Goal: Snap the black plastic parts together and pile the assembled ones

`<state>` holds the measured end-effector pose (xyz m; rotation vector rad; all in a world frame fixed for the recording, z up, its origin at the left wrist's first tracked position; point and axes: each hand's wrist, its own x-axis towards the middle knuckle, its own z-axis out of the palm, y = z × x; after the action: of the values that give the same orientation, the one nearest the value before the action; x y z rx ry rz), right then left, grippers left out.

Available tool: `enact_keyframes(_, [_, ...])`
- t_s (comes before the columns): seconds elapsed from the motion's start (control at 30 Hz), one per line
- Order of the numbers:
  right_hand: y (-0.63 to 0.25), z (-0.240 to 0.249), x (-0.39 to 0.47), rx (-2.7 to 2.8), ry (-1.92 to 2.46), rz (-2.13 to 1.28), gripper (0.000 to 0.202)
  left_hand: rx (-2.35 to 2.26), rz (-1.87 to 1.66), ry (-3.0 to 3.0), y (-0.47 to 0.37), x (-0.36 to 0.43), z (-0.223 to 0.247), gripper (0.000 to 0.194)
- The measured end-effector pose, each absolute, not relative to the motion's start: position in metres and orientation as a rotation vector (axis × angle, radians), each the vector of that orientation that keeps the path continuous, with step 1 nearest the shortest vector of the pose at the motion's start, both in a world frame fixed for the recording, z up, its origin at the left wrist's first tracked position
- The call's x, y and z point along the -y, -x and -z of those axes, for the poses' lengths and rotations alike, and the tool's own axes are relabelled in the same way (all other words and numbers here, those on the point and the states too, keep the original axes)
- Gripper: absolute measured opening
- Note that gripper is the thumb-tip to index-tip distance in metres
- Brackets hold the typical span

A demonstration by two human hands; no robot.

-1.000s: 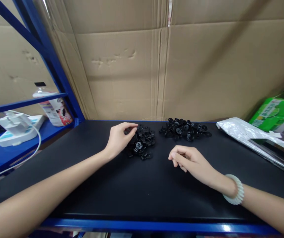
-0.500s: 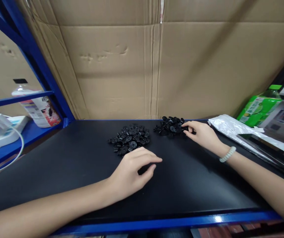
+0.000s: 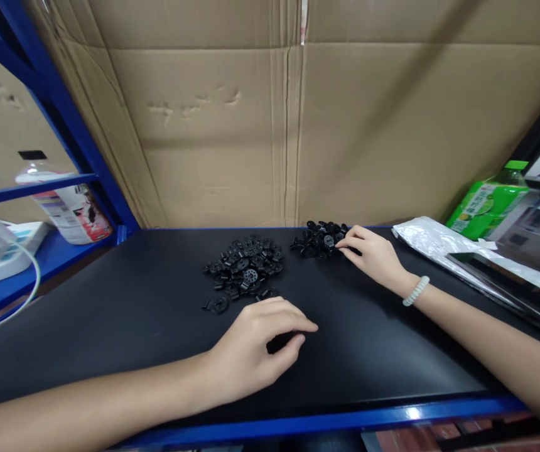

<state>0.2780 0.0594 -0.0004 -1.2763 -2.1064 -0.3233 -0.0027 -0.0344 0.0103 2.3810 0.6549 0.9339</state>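
Observation:
Two heaps of small black plastic parts lie on the black table (image 3: 157, 333). Many are round discs with holes. Over the front of the left heap (image 3: 246, 260), my left hand (image 3: 260, 348) hovers with its thumb and index finger apart and nothing between them. A single disc-shaped part (image 3: 218, 305) lies at that heap's near edge. My right hand (image 3: 368, 254) reaches to the right side of the smaller heap (image 3: 314, 238). Its thumb and index tips come together on a black plastic part (image 3: 329, 241) there. A pale beaded bracelet circles my right wrist.
Cardboard (image 3: 213, 125) stands behind the table. To the right lie a silvery bag (image 3: 421, 232), a dark flat device (image 3: 496, 276) and a green-capped bottle (image 3: 486, 201). At left are a blue frame, a bottle (image 3: 72, 207) and a white power strip (image 3: 10, 251) with a cable.
My left hand has shifted toward the table's front edge, uncovering more of the left heap. My right hand has moved slightly left, its fingertips drawing together at the right heap.

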Motion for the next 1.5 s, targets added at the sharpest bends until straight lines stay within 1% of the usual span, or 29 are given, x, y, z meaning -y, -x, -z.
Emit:
enact_keyframes(0.1, [-0.275, -0.005, -0.054, 2.001, 1.232, 0.335, 0.02, -0.744, -0.898, -2.271, 0.0, 0.041, -0.015, 0.024])
enact_keyframes(0.17, [-0.27, -0.01, -0.045, 1.922, 1.187, 0.269, 0.019, -0.8, -0.882, -2.167, -0.002, 0.043, -0.018, 0.025])
enact_keyframes(0.23, [-0.259, -0.015, -0.031, 1.877, 1.124, 0.102, 0.017, -0.849, -0.894, -1.998, -0.003, 0.041, -0.018, 0.027])
enact_keyframes(0.3, [-0.246, -0.019, -0.014, 1.904, 1.058, -0.112, 0.015, -0.907, -0.905, -1.765, -0.005, 0.036, -0.016, 0.036])
enact_keyframes(0.37, [-0.231, -0.02, 0.003, 1.983, 0.974, -0.328, 0.017, -0.952, -0.881, -1.546, -0.006, 0.031, -0.014, 0.046])
enact_keyframes(0.43, [-0.218, -0.019, 0.016, 2.035, 0.894, -0.527, 0.019, -0.958, -0.859, -1.407, -0.006, 0.027, -0.013, 0.05])
enact_keyframes(0.5, [-0.209, -0.017, 0.024, 2.012, 0.873, -0.718, 0.016, -0.929, -0.873, -1.35, -0.006, 0.026, -0.013, 0.045])
enact_keyframes(0.57, [-0.203, -0.014, 0.028, 1.927, 0.907, -0.88, 0.01, -0.903, -0.902, -1.336, -0.005, 0.026, -0.014, 0.035])
enact_keyframes(0.7, [-0.197, -0.012, 0.027, 1.778, 0.978, -1.038, 0.019, -0.962, -0.952, -1.379, -0.002, 0.029, -0.016, 0.018])
enact_keyframes(0.83, [-0.195, -0.014, 0.028, 1.794, 0.947, -1.219, 0.019, -0.991, -1.009, -1.458, -0.001, 0.03, -0.017, 0.01])
enact_keyframes(0.93, [-0.195, -0.015, 0.03, 1.811, 0.944, -1.224, 0.02, -1.012, -1.013, -1.475, -0.001, 0.031, -0.017, 0.01])
enact_keyframes(1.17, [-0.194, -0.011, 0.033, 1.807, 1.01, -1.082, 0.02, -1.008, -0.974, -1.452, -0.002, 0.03, -0.016, 0.011])
enact_keyframes(1.27, [-0.195, -0.01, 0.032, 1.815, 1.005, -1.108, 0.022, -0.991, -0.958, -1.482, -0.003, 0.03, -0.014, 0.011])
enact_keyframes(1.37, [-0.197, -0.008, 0.028, 1.85, 0.968, -1.202, 0.02, -0.993, -0.976, -1.623, 0.001, 0.024, -0.017, 0.012])
enact_keyframes(1.5, [-0.203, -0.005, 0.022, 1.868, 0.989, -1.208, 0.024, -1.172, -1.161, -1.944, 0.022, -0.002, -0.034, 0.016])
